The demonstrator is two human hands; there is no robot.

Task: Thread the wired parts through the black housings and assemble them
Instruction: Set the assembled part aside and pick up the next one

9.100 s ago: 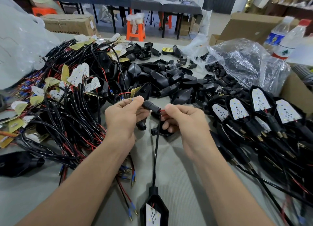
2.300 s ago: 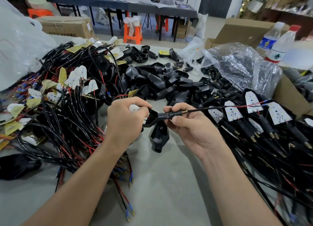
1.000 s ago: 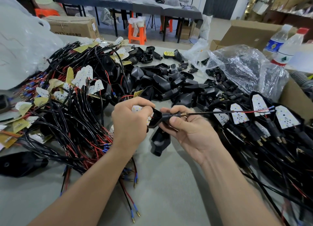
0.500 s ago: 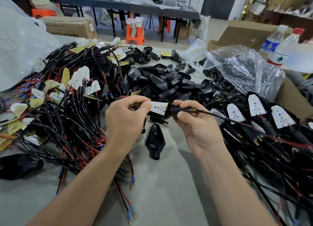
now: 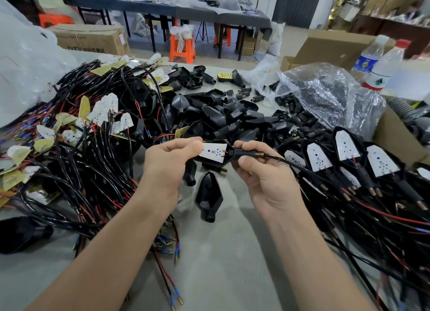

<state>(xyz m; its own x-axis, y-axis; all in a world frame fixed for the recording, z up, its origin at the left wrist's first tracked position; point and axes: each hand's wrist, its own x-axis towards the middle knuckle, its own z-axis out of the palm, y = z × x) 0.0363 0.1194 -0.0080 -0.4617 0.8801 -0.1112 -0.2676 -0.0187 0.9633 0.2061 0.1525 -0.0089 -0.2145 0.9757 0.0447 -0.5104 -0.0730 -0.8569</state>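
Above the counter (image 5: 232, 264), the left hand (image 5: 167, 166) pinches the white LED board (image 5: 213, 153) while the right hand's (image 5: 263, 178) fingers (image 5: 244, 145) clamp the black housing's stem (image 5: 242, 153).

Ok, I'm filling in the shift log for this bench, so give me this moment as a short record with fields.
Left hand: pinches a white LED board seated in a black plastic housing
Right hand: grips the housing's stem, where a black cable exits
Right side: pile of assembled units
Centre: heap of empty black housings
Left side: tangle of wired boards
Grey table: one empty housing lies by the hands
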